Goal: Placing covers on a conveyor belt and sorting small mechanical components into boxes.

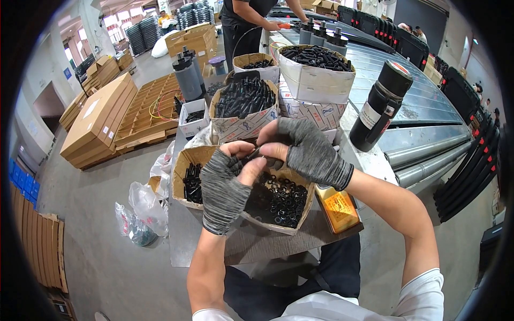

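My left hand [226, 187] and my right hand [309, 151], both in grey fingerless gloves, meet over an open carton [276, 227]. Their thumbs and fingers pinch together around a small black part [254, 154], mostly covered by the fingertips, so its exact kind is hidden. Loose black rings [289, 202] fill the carton below. Left of it, partly behind my left hand, another box compartment holds short black rods [193, 184]. Just beyond my hands, a carton [243, 124] is heaped with black cylindrical pieces [243, 99].
A yellow-labelled container [338, 208] sits right of the rings. Farther right stands a big black bottle [381, 107] beside a metal roller conveyor [423, 147]. A white box [316, 83] of black parts stands behind. Plastic bags [147, 208] hang at left. Another person [251, 21] works beyond.
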`<state>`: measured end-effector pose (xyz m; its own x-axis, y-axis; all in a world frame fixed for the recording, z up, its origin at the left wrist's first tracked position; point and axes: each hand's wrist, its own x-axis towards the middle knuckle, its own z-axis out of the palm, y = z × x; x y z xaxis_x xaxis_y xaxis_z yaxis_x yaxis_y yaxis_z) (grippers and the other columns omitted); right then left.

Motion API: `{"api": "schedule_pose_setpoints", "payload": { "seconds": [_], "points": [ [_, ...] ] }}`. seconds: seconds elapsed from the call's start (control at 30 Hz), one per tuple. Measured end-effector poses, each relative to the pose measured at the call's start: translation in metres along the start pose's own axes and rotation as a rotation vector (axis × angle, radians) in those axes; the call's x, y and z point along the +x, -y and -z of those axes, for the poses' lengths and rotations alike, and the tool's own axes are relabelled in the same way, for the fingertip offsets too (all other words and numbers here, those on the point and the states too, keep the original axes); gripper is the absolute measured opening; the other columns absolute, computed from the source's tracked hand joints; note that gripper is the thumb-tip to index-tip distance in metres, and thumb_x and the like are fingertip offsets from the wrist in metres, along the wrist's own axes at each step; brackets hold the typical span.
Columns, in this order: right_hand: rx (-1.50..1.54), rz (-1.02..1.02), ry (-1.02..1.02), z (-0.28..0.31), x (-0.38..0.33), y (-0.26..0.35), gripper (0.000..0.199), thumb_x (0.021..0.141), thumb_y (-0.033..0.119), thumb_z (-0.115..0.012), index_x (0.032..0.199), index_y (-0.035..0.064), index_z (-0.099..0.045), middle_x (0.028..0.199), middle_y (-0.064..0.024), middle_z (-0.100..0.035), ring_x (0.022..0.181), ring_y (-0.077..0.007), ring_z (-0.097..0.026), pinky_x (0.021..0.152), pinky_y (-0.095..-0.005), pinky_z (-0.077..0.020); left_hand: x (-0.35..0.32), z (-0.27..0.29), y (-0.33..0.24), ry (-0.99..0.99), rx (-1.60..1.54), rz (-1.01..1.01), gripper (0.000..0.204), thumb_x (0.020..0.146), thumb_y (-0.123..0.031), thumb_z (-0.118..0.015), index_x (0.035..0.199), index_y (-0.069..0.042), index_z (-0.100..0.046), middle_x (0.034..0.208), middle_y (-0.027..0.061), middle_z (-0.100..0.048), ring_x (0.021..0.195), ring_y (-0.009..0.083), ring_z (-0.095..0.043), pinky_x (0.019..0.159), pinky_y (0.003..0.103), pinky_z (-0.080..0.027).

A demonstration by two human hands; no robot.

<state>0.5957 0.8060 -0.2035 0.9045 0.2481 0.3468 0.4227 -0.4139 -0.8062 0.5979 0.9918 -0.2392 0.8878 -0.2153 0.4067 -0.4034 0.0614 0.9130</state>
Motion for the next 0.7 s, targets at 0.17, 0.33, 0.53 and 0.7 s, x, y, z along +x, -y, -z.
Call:
{"api": "schedule_pose_setpoints", "payload": {
  "seconds": [0.17,0.33,0.53,0.7],
  "points": [
    [0.036,0.024,-0.081,-0.006,-0.004,-0.004,0.027,0.087,0.025,-0.07,0.099,0.0005,-0.065,0.09,-0.0068,-0.068,0.087,-0.0161,-0.065,0.079,-0.0326,-0.0515,0.003,0.006,0.008,-0.104,-0.001,-0.001,0.016,0.087,-0.009,-0.071,0.1,-0.001,-0.069,0.086,0.0018,-0.068,0.075,0.0074,-0.061,0.07,0.022,-0.049],
    [-0.383,-0.004,0.572,0.005,-0.012,-0.013,0.028,0.083,0.022,-0.072,0.103,0.004,-0.064,0.088,-0.0131,-0.067,0.087,-0.0256,-0.066,0.081,-0.0361,-0.0515,0.012,0.024,0.004,-0.179,0.019,0.014,0.016,0.091,-0.012,-0.067,0.103,-0.001,-0.067,0.089,0.0036,-0.068,0.078,0.0083,-0.061,0.07,0.023,-0.049],
    [-0.763,-0.136,0.753,-0.028,-0.023,-0.01,0.041,0.077,0.028,-0.074,0.108,0.0038,-0.064,0.093,-0.0193,-0.067,0.095,-0.0356,-0.065,0.084,-0.0424,-0.0503,0.01,0.017,0.013,-0.123,0.035,-0.04,0.017,0.09,-0.013,-0.069,0.103,-0.001,-0.068,0.089,0.0032,-0.069,0.079,0.008,-0.061,0.073,0.023,-0.049],
    [-0.698,-0.061,0.737,-0.033,-0.021,-0.032,0.03,0.075,0.02,-0.071,0.101,0.0053,-0.069,0.094,-0.0175,-0.069,0.097,-0.0341,-0.066,0.084,-0.0427,-0.0511,0.007,0.01,0.011,-0.01,0.033,0.024,0.017,0.091,-0.013,-0.068,0.103,-0.002,-0.068,0.088,0.0029,-0.069,0.079,0.0079,-0.061,0.074,0.024,-0.05]
  ]
}}
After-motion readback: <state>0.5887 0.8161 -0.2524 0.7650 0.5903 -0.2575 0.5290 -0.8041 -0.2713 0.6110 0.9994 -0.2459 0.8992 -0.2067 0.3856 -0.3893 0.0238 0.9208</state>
